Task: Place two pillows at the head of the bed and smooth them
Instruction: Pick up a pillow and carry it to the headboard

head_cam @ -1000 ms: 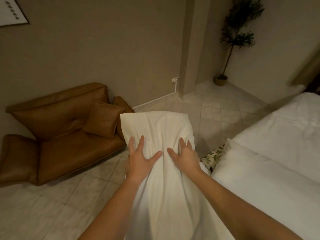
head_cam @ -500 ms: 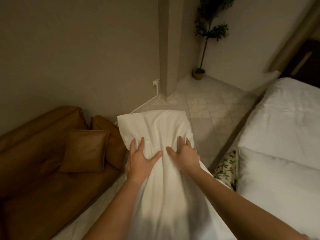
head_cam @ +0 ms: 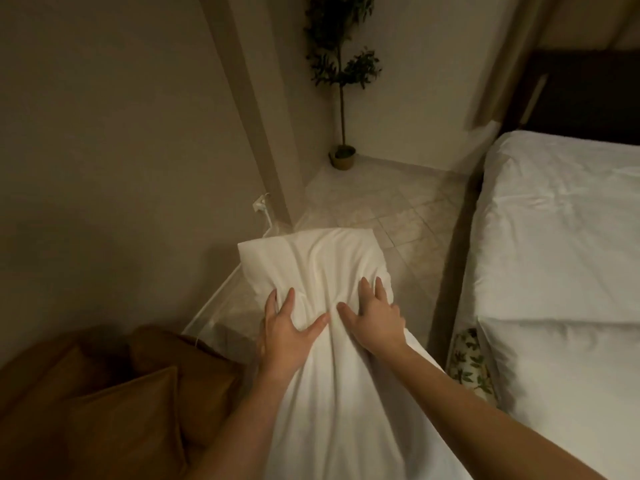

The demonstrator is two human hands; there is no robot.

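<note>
I hold a white pillow point(head_cam: 322, 268) out in front of me, above the floor, its long side pointing away. My left hand point(head_cam: 287, 330) grips it on the left with the thumb pressed into the cloth. On the right, my right hand point(head_cam: 374, 315) clutches the same pillow. The bed point(head_cam: 561, 244) with white sheets fills the right side. A second white pillow point(head_cam: 568, 362) lies on the bed's near part. The dark headboard point(head_cam: 585, 95) shows at the top right.
A brown leather sofa with a cushion point(head_cam: 114, 410) sits at the lower left. A potted tree point(head_cam: 343, 98) stands in the far corner by a wall pillar. A leaf-patterned cushion point(head_cam: 467, 358) is wedged beside the bed. Tiled floor runs between sofa and bed.
The view has swung to the right: the sofa slid to the lower left and the bed and headboard came further into view. Both hands keep the same grip on the pillow.
</note>
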